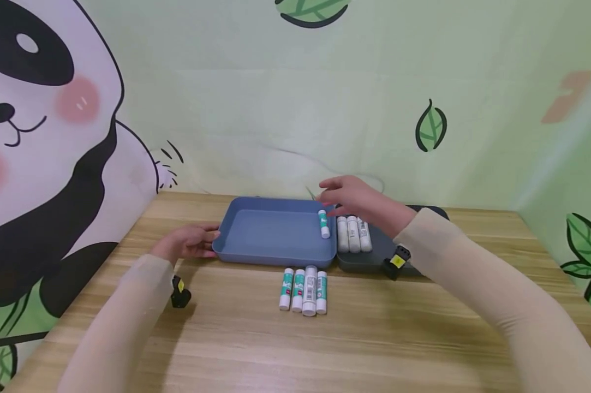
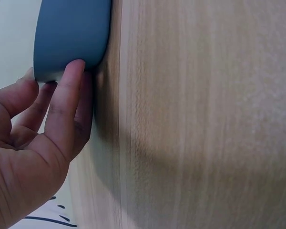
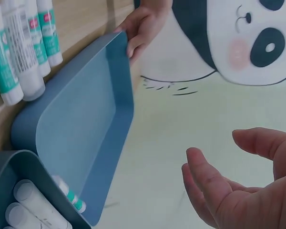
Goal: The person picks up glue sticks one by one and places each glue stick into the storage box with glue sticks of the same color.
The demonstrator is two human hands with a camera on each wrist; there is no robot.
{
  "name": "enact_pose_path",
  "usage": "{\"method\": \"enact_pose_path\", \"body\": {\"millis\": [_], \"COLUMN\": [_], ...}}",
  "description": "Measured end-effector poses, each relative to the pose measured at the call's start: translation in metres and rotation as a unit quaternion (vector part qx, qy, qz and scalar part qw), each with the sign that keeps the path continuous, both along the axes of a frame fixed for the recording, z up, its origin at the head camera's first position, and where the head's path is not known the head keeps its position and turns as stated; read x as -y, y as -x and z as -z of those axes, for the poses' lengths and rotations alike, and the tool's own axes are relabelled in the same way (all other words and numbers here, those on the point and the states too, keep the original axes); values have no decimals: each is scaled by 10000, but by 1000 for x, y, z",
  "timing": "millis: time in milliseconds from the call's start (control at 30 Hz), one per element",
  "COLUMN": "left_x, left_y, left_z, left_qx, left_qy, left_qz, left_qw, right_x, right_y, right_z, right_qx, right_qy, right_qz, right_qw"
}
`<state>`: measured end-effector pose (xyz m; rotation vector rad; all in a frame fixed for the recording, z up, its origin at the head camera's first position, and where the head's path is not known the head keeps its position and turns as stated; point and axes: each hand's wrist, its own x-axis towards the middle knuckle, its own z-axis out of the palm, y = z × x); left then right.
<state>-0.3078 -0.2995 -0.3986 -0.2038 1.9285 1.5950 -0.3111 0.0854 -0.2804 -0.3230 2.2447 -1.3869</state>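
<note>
Glue stick [image 1: 323,224] inside blue tray [image 1: 270,232], at right end; green label, lettering apparently present but too small to read. In front, four tubes [image 1: 298,289]: green labels on three, barcode on the wider one. Left hand [image 1: 194,240]: gripping tray's left end. Right hand [image 1: 346,194]: raised near tray's right end, thumb spread from loosely bent fingers.
</note>
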Motion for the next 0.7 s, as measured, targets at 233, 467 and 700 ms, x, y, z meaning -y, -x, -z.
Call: {"method": "enact_pose_path", "body": {"millis": [233,467,700], "left_x": [-2,-2,-3], "left_y": [2,2,3], "left_z": [2,5,3], "left_qx": [-39,-7,-24], "left_qy": [58,44,68], "left_qz": [0,-27,-71], "left_qw": [10000,10000,9999], "right_x": [-25,-40,-46], "right_y": [-23,-43,-63], "right_z": [-5,0,16], "right_qx": [-75,-118,-56], "right_qy": [-50,-119,-20], "right_qz": [-56,-28,-8], "right_qw": [9999,9999,10000]}}
